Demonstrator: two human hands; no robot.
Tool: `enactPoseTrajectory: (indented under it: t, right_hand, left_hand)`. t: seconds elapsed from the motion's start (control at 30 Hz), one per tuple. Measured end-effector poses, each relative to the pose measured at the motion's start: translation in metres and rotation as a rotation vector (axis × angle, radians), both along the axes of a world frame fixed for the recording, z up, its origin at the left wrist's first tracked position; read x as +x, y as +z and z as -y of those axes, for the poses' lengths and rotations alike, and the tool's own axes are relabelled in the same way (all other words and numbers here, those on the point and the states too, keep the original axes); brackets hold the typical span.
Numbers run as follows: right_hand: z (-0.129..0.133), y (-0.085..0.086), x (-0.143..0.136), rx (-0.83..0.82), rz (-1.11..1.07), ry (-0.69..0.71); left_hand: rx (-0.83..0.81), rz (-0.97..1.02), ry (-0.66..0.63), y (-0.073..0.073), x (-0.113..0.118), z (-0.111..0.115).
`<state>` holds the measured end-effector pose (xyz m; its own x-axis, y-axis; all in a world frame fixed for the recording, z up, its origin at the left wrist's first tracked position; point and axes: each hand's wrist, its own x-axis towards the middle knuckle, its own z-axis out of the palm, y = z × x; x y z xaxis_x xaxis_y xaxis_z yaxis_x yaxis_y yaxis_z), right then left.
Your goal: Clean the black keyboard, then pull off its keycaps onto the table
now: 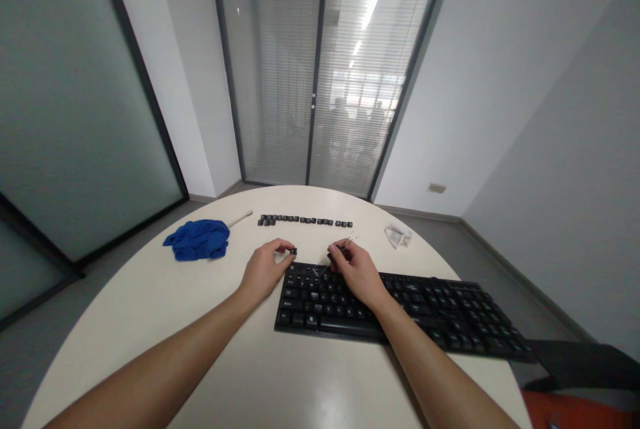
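Note:
A black keyboard (350,326) lies on the table, and the top row at its left end shows gaps without keycaps. My left hand (266,267) is just beyond the keyboard's far left corner, thumb and fingers pinched on a small black keycap (293,251). Over the upper left keys, my right hand (353,265) is closed on a dark-handled tool with thin wire prongs (317,272), which looks like a keycap puller. Its handle is mostly hidden by the fingers. Several loose keycaps (295,219) are lined up in a row past both hands, with a short second row at the left.
To the left, a crumpled blue cloth (199,240) lies beside a thin light-coloured stick or brush (241,218). Small clear plastic packets (398,236) rest at the right. The round white table (240,375) has its curved edge near the keyboard's right end. A dark chair (590,365) stands there.

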<state>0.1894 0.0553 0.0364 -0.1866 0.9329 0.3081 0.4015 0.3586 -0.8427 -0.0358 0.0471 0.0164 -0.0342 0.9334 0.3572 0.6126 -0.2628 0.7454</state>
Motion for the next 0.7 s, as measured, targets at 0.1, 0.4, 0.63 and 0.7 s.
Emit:
enactPoseTrajectory:
  t: [0.1, 0.4, 0.63, 0.7]
  right_hand:
    - [0.000, 0.000, 0.000, 0.000, -0.006, -0.001]
    - [0.002, 0.002, 0.000, 0.009, -0.006, 0.021]
    - [0.003, 0.003, -0.001, 0.008, 0.022, 0.033]
    - [0.003, 0.004, -0.001, 0.005, 0.024, 0.032]
  left_hand:
    - [0.023, -0.125, 0.063, 0.005, -0.005, -0.002]
    - [0.097, -0.465, 0.188, 0.015, -0.026, -0.038]
    - [0.178, -0.632, -0.015, 0.021, -0.038, -0.074]
    - [0.179, -0.640, -0.027, 0.020, -0.038, -0.081]
